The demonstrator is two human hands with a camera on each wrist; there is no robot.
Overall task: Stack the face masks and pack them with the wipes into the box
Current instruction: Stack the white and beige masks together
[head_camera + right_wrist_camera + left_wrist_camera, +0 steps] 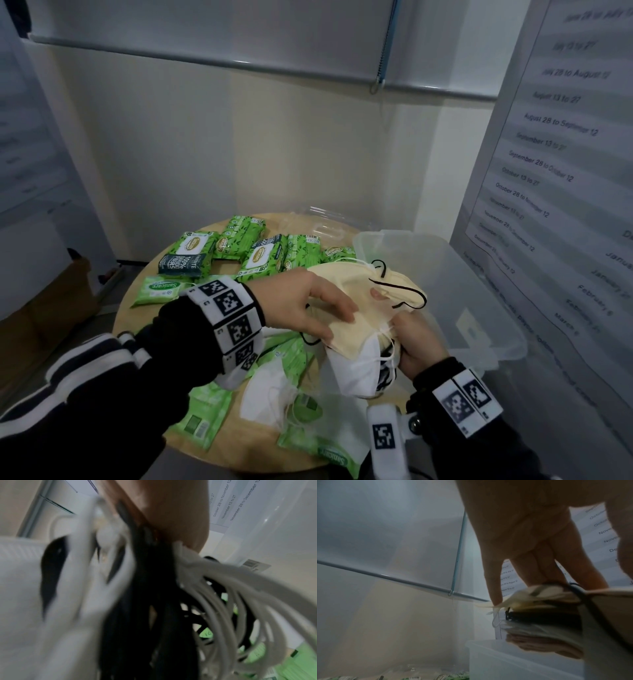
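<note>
A stack of face masks (356,329), cream on top with white and black ones below, hangs over the near left corner of the clear plastic box (486,308). My left hand (318,308) lies on top of the stack (547,601) and presses it with straight fingers (536,566). My right hand (418,346) grips the stack's near end, where the ear loops (231,601) bunch under the palm (163,513). Green wipes packs (191,253) lie on the far half of the table, and flatter ones (202,414) at the near edge.
A loose white mask (270,394) lies on the round wooden table (137,298) under my left wrist. A clear lid (318,222) sits behind the wipes. A wall poster (565,171) stands close on the right, and a cardboard box (58,301) on the floor at left.
</note>
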